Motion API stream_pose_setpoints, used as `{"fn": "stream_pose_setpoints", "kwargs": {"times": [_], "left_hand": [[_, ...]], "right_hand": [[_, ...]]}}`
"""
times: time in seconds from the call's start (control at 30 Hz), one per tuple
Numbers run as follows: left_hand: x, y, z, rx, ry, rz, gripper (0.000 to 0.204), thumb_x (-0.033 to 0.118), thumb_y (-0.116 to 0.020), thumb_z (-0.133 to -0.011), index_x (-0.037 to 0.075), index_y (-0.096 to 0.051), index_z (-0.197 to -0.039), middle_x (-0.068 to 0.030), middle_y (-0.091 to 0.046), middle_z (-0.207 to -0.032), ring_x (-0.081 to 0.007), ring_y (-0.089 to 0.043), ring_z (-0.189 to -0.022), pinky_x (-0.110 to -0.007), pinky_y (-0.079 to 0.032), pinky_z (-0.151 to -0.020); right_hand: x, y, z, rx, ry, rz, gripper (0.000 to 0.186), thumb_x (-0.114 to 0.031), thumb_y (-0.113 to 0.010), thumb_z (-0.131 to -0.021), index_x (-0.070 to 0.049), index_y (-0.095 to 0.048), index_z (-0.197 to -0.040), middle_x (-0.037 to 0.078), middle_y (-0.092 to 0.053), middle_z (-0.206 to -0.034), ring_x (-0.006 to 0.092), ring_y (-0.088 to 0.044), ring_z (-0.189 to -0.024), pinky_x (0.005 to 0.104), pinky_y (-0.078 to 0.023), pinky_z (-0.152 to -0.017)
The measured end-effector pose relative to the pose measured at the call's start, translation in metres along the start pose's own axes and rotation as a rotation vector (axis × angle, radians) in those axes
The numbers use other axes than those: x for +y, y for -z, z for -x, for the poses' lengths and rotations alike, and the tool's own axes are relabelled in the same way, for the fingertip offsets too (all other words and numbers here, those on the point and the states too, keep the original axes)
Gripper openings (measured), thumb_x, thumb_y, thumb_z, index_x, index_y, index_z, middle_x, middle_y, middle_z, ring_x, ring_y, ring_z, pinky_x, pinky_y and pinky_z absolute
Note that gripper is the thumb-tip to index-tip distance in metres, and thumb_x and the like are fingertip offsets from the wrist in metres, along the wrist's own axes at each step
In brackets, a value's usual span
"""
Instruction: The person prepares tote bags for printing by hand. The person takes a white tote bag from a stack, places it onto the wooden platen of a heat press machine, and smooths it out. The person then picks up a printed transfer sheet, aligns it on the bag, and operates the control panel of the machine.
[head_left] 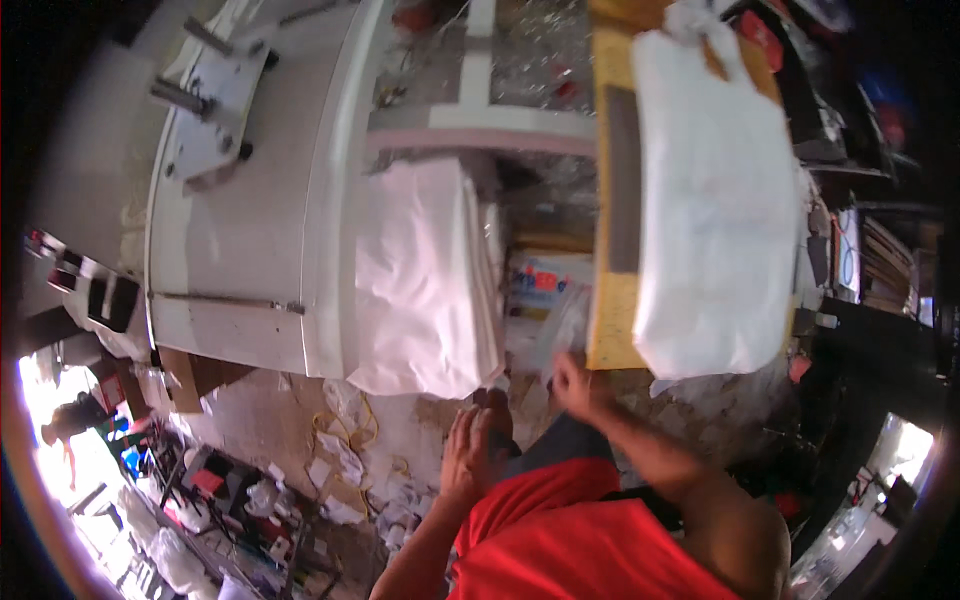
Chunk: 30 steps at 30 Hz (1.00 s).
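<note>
My left hand lies by my knee, fingers stretched out, just below a stack of white plastic bags that hangs over the edge of a low shelf. Closed into a fist, my right hand is under the corner of a yellow board. From its fingers a strip of translucent plastic rises; the grip is blurred. On the yellow board lies a thick pile of white plastic bags with handle loops at its far end.
To the left stands a pale machine table with a bolted metal plate. A printed package sits in the gap between the two bag piles. Paper and plastic scraps litter the floor. Cluttered goods fill the lower left.
</note>
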<state>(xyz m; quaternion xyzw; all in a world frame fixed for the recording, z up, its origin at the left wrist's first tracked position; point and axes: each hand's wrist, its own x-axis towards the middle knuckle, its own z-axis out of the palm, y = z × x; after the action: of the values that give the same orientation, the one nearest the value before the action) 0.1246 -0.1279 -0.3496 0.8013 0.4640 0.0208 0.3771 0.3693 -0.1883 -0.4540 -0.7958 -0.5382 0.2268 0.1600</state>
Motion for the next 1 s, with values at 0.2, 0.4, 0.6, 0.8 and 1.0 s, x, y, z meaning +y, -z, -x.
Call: {"fn": "stream_pose_setpoints", "kwargs": {"times": [0.2, 0.4, 0.6, 0.8, 1.0], "left_hand": [[0.110, 0.019, -0.038, -0.320, -0.259, 0.153, 0.035, 0.007, -0.068, -0.084, 0.004, -0.065, -0.119, -0.0190, -0.068, -0.111, -0.0358, -0.067, -0.102, -0.044, -0.054, -0.090], [0.219, 0.071, -0.128, -0.188, -0.142, 0.354, 0.019, 0.019, -0.068, -0.092, 0.002, -0.072, -0.101, -0.0146, -0.072, -0.080, -0.0189, -0.070, -0.074, -0.036, -0.055, -0.071], [0.273, 0.051, -0.241, 0.125, -0.125, 0.478, 0.025, 0.015, -0.069, -0.091, -0.004, -0.066, -0.108, -0.0132, -0.074, -0.083, -0.0180, -0.072, -0.074, -0.031, -0.056, -0.069], [0.287, 0.026, -0.275, 0.302, -0.025, 0.395, 0.037, 0.016, -0.069, -0.089, -0.002, -0.062, -0.121, -0.0147, -0.075, -0.085, -0.0255, -0.075, -0.078, -0.037, -0.057, -0.075], [0.291, 0.014, -0.255, 0.543, -0.225, 0.037, 0.039, 0.017, -0.069, -0.087, 0.002, -0.060, -0.122, -0.0183, -0.067, -0.113, -0.0350, -0.065, -0.105, -0.044, -0.051, -0.090]], "right_hand": [[-0.026, 0.187, 0.071, -0.328, -0.177, -0.395, 0.034, -0.018, -0.079, -0.080, -0.005, -0.061, -0.106, 0.017, -0.069, -0.098, 0.0341, -0.068, -0.088, 0.0435, -0.055, -0.072], [0.041, 0.365, 0.060, 0.038, -0.166, -0.736, 0.062, -0.027, -0.077, -0.090, -0.002, -0.048, -0.139, 0.012, -0.068, -0.107, 0.0191, -0.066, -0.094, 0.0359, -0.055, -0.077], [0.141, 0.401, 0.006, 0.902, -0.158, -0.768, 0.045, -0.017, -0.072, -0.093, -0.002, -0.053, -0.131, 0.012, -0.064, -0.117, 0.0214, -0.063, -0.108, 0.0363, -0.052, -0.092], [0.139, 0.370, -0.050, 0.900, 0.158, -0.103, 0.035, -0.009, -0.075, -0.083, -0.004, -0.060, -0.115, 0.017, -0.060, -0.116, 0.0394, -0.054, -0.112, 0.0481, -0.043, -0.098], [0.151, 0.340, -0.060, 0.762, 0.158, 0.111, 0.032, -0.020, -0.077, -0.081, -0.008, -0.068, -0.109, 0.013, -0.057, -0.122, 0.0349, -0.052, -0.116, 0.0481, -0.043, -0.098]]}}
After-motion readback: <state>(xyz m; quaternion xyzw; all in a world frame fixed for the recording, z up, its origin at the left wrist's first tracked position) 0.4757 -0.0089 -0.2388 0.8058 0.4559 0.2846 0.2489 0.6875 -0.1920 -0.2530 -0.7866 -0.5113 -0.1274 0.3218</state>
